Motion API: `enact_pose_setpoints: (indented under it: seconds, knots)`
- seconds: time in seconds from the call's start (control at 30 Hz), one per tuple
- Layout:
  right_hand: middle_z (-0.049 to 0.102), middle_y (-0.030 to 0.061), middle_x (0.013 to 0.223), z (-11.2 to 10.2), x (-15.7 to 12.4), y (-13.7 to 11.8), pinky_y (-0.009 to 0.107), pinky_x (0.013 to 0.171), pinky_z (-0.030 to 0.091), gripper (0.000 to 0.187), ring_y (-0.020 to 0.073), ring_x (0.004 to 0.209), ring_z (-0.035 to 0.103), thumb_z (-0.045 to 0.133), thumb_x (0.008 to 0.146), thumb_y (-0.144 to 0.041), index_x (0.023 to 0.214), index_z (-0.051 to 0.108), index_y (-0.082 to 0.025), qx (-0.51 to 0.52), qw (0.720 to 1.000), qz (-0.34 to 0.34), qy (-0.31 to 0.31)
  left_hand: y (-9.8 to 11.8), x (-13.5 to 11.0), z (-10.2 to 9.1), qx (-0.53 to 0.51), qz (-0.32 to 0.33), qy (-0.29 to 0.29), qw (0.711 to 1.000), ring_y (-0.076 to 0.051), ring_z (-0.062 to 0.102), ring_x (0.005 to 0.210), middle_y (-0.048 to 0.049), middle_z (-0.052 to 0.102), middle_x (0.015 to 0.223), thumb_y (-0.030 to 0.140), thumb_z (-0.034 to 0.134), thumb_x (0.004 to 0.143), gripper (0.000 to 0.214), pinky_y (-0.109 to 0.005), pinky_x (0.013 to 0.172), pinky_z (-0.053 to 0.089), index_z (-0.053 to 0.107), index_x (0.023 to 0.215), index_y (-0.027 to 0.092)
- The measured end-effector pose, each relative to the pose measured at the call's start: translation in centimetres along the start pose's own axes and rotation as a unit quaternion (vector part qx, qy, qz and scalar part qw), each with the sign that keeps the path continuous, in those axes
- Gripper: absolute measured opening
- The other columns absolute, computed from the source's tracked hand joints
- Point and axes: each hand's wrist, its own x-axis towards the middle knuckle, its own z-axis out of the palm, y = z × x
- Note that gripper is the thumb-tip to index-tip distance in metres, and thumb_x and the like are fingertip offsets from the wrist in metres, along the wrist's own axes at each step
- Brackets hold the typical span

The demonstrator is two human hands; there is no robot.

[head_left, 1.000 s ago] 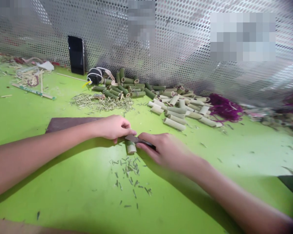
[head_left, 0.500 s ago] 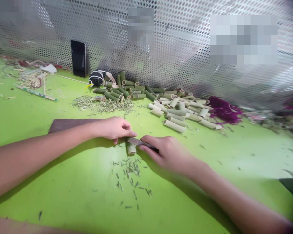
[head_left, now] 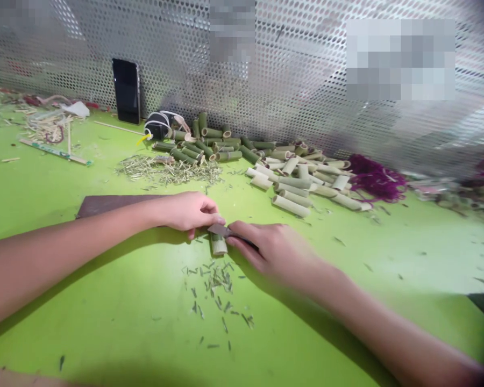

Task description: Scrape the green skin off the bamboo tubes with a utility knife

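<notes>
A short bamboo tube (head_left: pixel 219 245), partly pale and partly green, lies on the green table with its near end towards me. My left hand (head_left: pixel 191 210) is closed on its far end, thumb and fingers pinching it. My right hand (head_left: pixel 272 244) grips the dark handle of a knife (head_left: pixel 220 230), whose blade lies across the top of the tube, close to my left thumb. Thin green bamboo shavings (head_left: pixel 218 279) are scattered in front of the tube. The tube's far end is hidden under my left fingers.
Behind my hands lie green bamboo tubes (head_left: pixel 229 156) and pale scraped ones (head_left: pixel 291 205), with a shavings heap (head_left: pixel 169 170) and purple string (head_left: pixel 377 180). A phone (head_left: pixel 126 91) leans against the perforated metal panel (head_left: pixel 298 80). A brown flat board (head_left: pixel 105 205) lies beyond my left forearm.
The knife blade has shifted slightly away from me and to the left along the tube. My left hand keeps its hold. The whole view has tilted a little.
</notes>
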Motion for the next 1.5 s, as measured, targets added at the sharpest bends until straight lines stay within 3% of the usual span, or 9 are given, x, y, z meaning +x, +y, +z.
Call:
enact_pose_setpoints:
  seconds: [0.13, 0.27, 0.33, 0.53, 0.7, 0.87, 1.1, 1.33, 1.5]
  knots:
    - [0.07, 0.0017, 0.072, -0.5, 0.4, 0.6, 0.027, 0.054, 0.038, 0.031, 0.0136, 0.053, 0.058, 0.043, 0.107, -0.038, 0.098, 0.067, -0.021, 0.071, 0.997, -0.001, -0.034, -0.1, 0.2, -0.1, -0.024, -0.001, -0.012, 1.0, -0.012, 0.06, 0.048, 0.0048, 0.06, 0.066, 0.055, 0.068, 0.091, 0.035, -0.026, 0.055, 0.047, 0.061, 0.086, 0.02]
    - [0.065, -0.0006, 0.067, -1.4, 0.0, 1.6, 0.026, 0.05, 0.039, 0.043, 0.0125, 0.051, 0.053, 0.042, 0.106, -0.051, 0.09, 0.067, -0.02, 0.177, 0.974, -0.026, -0.137, -0.1, 0.3, -0.3, -0.04, 0.004, -0.022, 0.999, -0.011, 0.06, 0.05, 0.004, 0.063, 0.071, 0.052, 0.07, 0.09, 0.033, -0.026, 0.056, 0.047, 0.061, 0.088, 0.02]
    - [0.061, -0.0023, 0.065, -1.7, -0.5, 1.7, 0.025, 0.049, 0.037, 0.044, 0.0117, 0.051, 0.049, 0.043, 0.106, -0.053, 0.089, 0.068, -0.021, 0.201, 0.965, -0.04, -0.16, -0.1, 0.1, -0.4, -0.037, 0.006, -0.026, 0.999, -0.011, 0.06, 0.051, 0.0037, 0.063, 0.072, 0.048, 0.066, 0.094, 0.029, -0.025, 0.056, 0.047, 0.061, 0.088, 0.02]
    - [0.066, 0.0012, 0.069, -0.7, -0.8, 1.1, 0.027, 0.053, 0.039, 0.038, 0.0136, 0.053, 0.055, 0.038, 0.108, -0.043, 0.1, 0.067, -0.019, 0.108, 0.993, 0.002, -0.042, -0.3, -0.1, -0.8, -0.024, 0.022, -0.047, 0.998, -0.011, 0.062, 0.051, 0.0039, 0.063, 0.073, 0.049, 0.066, 0.094, 0.028, -0.024, 0.056, 0.047, 0.063, 0.089, 0.021]
    - [0.071, 0.0018, 0.071, 0.3, 0.1, 0.5, 0.027, 0.052, 0.037, 0.033, 0.0135, 0.051, 0.057, 0.04, 0.108, -0.037, 0.1, 0.067, -0.02, 0.024, 0.999, -0.03, -0.02, -0.3, -0.1, -0.8, -0.028, 0.024, -0.059, 0.998, -0.011, 0.061, 0.051, 0.005, 0.059, 0.067, 0.051, 0.066, 0.092, 0.031, -0.024, 0.055, 0.047, 0.061, 0.086, 0.022]
    - [0.07, 0.0005, 0.071, 0.2, 0.1, 0.0, 0.026, 0.054, 0.035, 0.026, 0.0132, 0.052, 0.057, 0.044, 0.107, -0.033, 0.101, 0.066, -0.021, 0.002, 0.999, -0.037, 0.01, 0.1, -0.3, -0.8, -0.023, 0.011, -0.059, 0.998, -0.011, 0.06, 0.05, 0.0055, 0.058, 0.065, 0.052, 0.067, 0.091, 0.031, -0.023, 0.055, 0.045, 0.06, 0.085, 0.022]
    - [0.066, -0.0007, 0.068, -0.2, 0.3, -0.2, 0.026, 0.053, 0.035, 0.026, 0.0118, 0.05, 0.053, 0.045, 0.106, -0.034, 0.095, 0.065, -0.021, 0.072, 0.996, -0.037, -0.024, 0.5, -0.5, -1.0, -0.022, -0.013, -0.057, 0.998, -0.011, 0.061, 0.052, 0.0044, 0.061, 0.07, 0.052, 0.072, 0.087, 0.033, -0.024, 0.053, 0.045, 0.061, 0.086, 0.021]
    - [0.062, -0.0018, 0.065, -1.6, -0.4, 1.4, 0.026, 0.051, 0.038, 0.042, 0.0127, 0.051, 0.051, 0.042, 0.106, -0.051, 0.092, 0.068, -0.021, 0.198, 0.967, -0.043, -0.157, 0.3, -0.5, -1.2, -0.022, -0.004, -0.056, 0.998, -0.011, 0.065, 0.056, 0.0025, 0.064, 0.074, 0.046, 0.066, 0.094, 0.024, -0.023, 0.056, 0.043, 0.065, 0.092, 0.021]
    - [0.068, 0.0029, 0.069, -0.9, -0.4, 1.0, 0.027, 0.053, 0.04, 0.041, 0.0149, 0.054, 0.056, 0.038, 0.107, -0.047, 0.102, 0.067, -0.019, 0.104, 0.993, 0.017, -0.047, 0.1, -0.5, -1.1, -0.013, 0.016, -0.053, 0.998, -0.011, 0.063, 0.052, 0.0035, 0.063, 0.07, 0.044, 0.065, 0.094, 0.023, -0.024, 0.056, 0.043, 0.066, 0.092, 0.021]
